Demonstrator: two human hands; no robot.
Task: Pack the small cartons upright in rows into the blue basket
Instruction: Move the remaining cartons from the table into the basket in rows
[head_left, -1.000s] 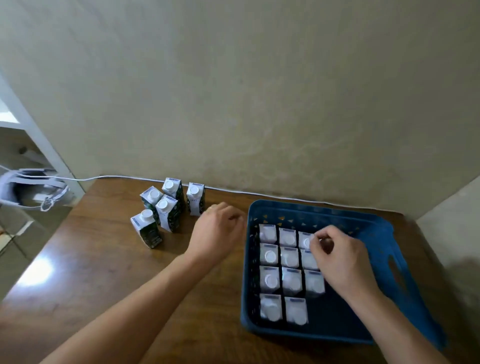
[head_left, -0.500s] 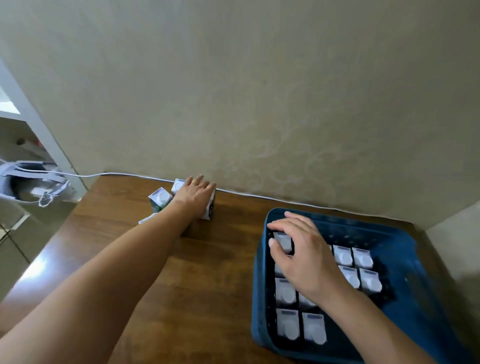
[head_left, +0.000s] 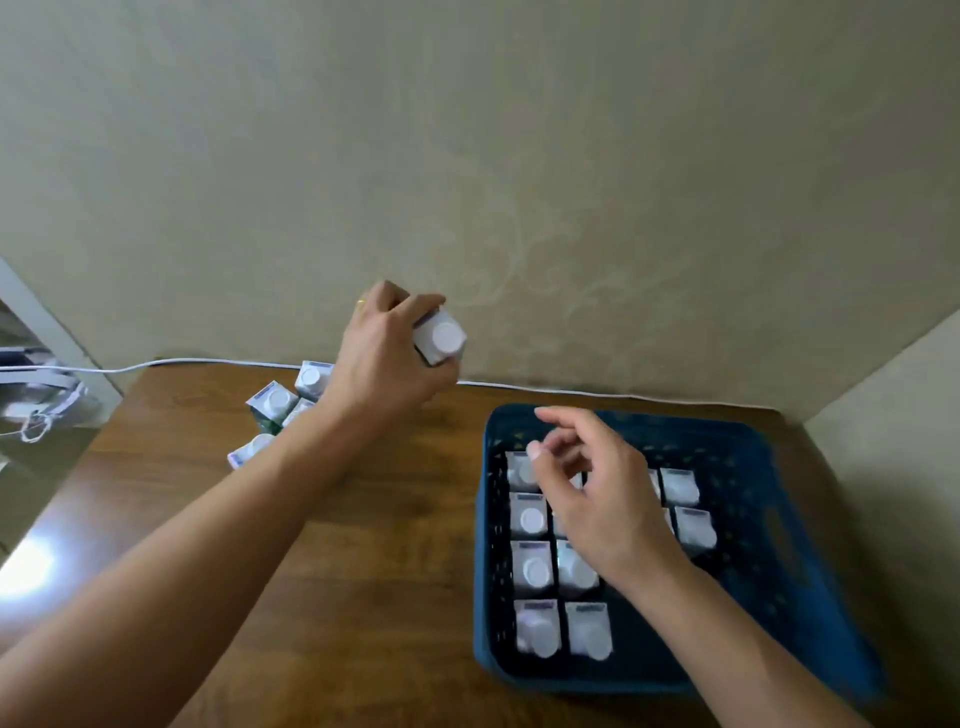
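Risk is sitting mostly with the carton (head_left: 440, 338) that the left hand (head_left: 384, 358) is gripping, fingers curled round its sides, cap tilted toward the camera, raised above the counter (head_left: 389, 519) at centre frame. Held aslant like that, it could be going into the blue basket (head_left: 769, 571) crooked and knocking the packed cartons (head_left: 532, 566) out of their upright rows at lower right. The right hand (head_left: 597, 499) is hovering over those rows, fingers loosely spread and holding nothing; it is hiding several caps, so a free slot is being hard to judge. Loose cartons (head_left: 275, 400) are waiting left of centre, partly behind the forearm, where a sweep could be toppling them. Brown wood-grain counter is meeting a beige patterned wall (head_left: 519, 156), with a white cable (head_left: 571, 389) running along the joint and glare at lower left.
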